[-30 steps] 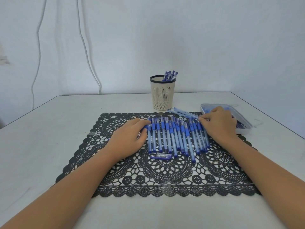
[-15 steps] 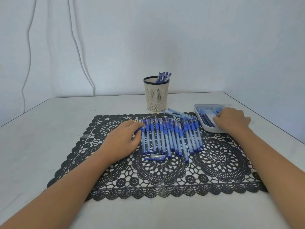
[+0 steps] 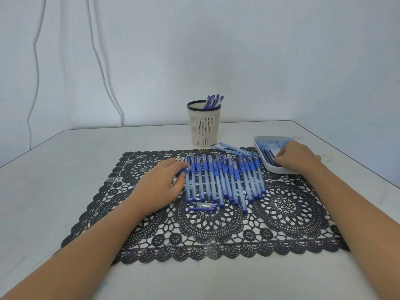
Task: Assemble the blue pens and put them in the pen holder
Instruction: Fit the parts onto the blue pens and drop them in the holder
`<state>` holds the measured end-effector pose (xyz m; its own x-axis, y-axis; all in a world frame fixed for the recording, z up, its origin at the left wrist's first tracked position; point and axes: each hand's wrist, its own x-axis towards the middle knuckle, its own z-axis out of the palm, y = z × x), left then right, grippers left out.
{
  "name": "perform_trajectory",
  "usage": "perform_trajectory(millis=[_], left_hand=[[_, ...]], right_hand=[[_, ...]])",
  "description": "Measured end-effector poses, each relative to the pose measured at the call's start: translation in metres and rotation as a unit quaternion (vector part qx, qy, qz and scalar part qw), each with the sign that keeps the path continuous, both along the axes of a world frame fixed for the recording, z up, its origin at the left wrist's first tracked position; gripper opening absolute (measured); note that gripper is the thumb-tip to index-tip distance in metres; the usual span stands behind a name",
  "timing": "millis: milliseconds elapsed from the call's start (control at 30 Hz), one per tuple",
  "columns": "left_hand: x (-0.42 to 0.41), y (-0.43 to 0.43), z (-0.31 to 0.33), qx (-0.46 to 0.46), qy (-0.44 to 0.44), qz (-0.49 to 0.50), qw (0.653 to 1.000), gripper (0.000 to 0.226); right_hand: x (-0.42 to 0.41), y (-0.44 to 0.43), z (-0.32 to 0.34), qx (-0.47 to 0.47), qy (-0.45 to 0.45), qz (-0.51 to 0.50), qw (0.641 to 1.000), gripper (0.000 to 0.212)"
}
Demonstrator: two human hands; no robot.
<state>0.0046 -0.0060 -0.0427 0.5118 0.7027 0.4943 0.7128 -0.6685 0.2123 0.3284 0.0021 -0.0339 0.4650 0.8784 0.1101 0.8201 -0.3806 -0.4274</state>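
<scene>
While the left hand (image 3: 161, 187) rests loose fingers on blue plastic pens (image 3: 225, 180), the right hand (image 3: 299, 158) pinches dark refills (image 3: 268, 155) in one white tray (image 3: 279, 169) near one beige pen holder (image 3: 204, 126).

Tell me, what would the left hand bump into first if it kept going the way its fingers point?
The left hand points right and slightly away, so it would first meet the leftmost pen in the row on the mat; its fingertips look almost on it.
</scene>
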Motion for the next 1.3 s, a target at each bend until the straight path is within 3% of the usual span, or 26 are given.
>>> perform_trajectory(millis=[67,267,533,700,800,933,1300], left_hand=[[0.0,0.0,0.0,-0.002,-0.003,0.0,1.0,0.031],[0.0,0.001,-0.001,-0.002,-0.002,0.0,1.0,0.032],[0.0,0.002,-0.002,-0.019,-0.015,0.004,1.0,0.034],[-0.002,0.004,-0.003,-0.024,-0.024,0.006,0.999,0.03],[-0.003,0.006,-0.004,-0.024,-0.028,-0.001,0.999,0.03],[-0.004,0.007,-0.005,-0.024,-0.036,-0.005,0.999,0.03],[-0.005,0.008,-0.005,-0.023,-0.045,-0.023,0.998,0.03]], right_hand=[[-0.001,0.001,-0.001,0.004,-0.008,0.003,1.0,0.01],[-0.005,-0.002,0.001,0.021,-0.044,-0.012,0.999,0.031],[-0.013,-0.007,0.0,0.108,-0.039,-0.042,0.993,0.018],[-0.035,-0.016,0.014,0.233,0.017,0.069,0.97,0.015],[-0.053,-0.027,0.023,0.227,0.064,0.18,0.955,0.007],[-0.073,-0.041,0.027,0.187,0.051,0.287,0.938,0.008],[-0.087,-0.046,0.019,0.184,0.032,0.344,0.92,0.009]])
